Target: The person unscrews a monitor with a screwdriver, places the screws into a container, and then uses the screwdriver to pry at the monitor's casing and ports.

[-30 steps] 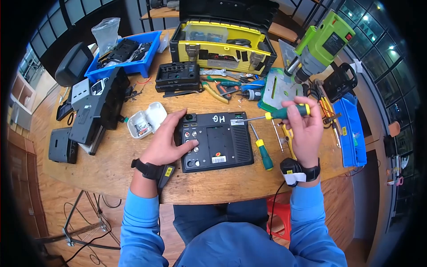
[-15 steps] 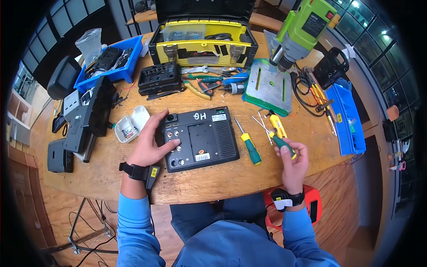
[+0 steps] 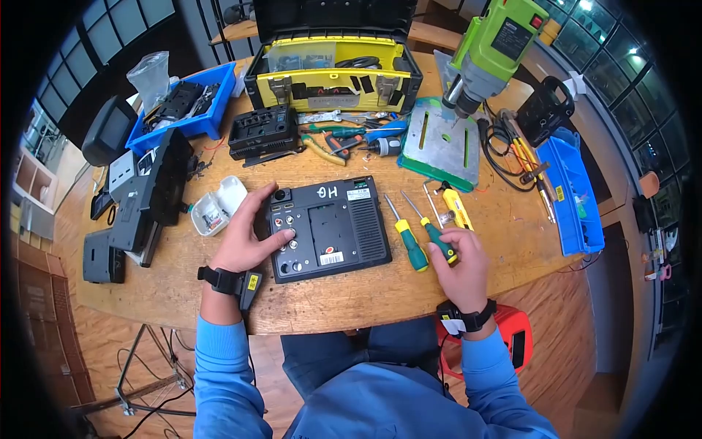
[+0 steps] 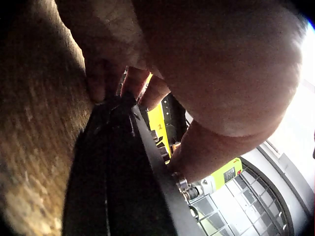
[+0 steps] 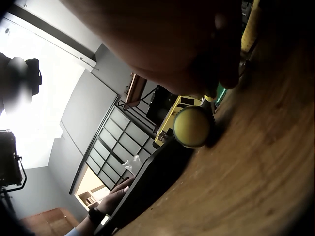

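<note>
A black monitor (image 3: 333,230) lies back side up on the wooden table, showing round connectors, a vent grille and white "HQ" lettering. My left hand (image 3: 245,238) holds its left side, thumb on the back by the connectors and fingers along the edge. In the left wrist view, the thumb (image 4: 194,152) presses near a metal connector. My right hand (image 3: 462,267) pinches the green-and-yellow handle of a screwdriver (image 3: 437,235) low over the table. Beside it, to the left, lies another green-and-yellow screwdriver (image 3: 411,245). The right wrist view shows a yellow handle end (image 5: 191,127) beneath the hand.
A white case with small parts (image 3: 208,219) sits left of the monitor. Behind are a blue bin (image 3: 208,121), a yellow-black toolbox (image 3: 336,80), pliers (image 3: 322,150) and a green drill press (image 3: 486,58). A yellow-handled tool (image 3: 457,208) and blue tray (image 3: 563,194) lie right.
The right hand has lowered the screwdriver from above the monitor's right side to the table, then brought it left beside the other screwdriver. The left hand keeps its hold on the monitor.
</note>
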The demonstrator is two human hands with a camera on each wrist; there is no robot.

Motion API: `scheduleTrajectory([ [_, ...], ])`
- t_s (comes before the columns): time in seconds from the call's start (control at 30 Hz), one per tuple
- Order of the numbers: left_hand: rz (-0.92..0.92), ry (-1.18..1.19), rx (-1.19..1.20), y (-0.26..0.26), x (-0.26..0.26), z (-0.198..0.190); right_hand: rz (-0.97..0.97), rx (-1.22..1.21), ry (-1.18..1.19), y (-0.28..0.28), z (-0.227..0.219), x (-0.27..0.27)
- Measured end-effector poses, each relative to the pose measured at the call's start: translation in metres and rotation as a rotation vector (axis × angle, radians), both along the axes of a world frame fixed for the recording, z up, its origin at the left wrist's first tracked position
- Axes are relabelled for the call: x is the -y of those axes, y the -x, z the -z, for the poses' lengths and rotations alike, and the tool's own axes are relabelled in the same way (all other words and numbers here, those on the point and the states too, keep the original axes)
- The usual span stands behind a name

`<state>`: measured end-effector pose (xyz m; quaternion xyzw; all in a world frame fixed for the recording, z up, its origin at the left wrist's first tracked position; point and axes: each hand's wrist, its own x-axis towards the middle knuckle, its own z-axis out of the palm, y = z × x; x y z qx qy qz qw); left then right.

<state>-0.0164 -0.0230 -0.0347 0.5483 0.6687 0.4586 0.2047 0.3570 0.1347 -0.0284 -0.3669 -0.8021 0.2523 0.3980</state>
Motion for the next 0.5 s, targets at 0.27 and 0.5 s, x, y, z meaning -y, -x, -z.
scheduleTrajectory([
  [0.27, 0.012, 0.059, 0.025, 0.001, 0.002, -0.002, -0.033, 0.21, -0.067, 0.008, -0.016, 0.006],
  [0.5, 0.024, 0.023, 0.05, 0.001, 0.003, -0.001, -0.067, 0.212, -0.118, 0.006, -0.011, 0.005],
])
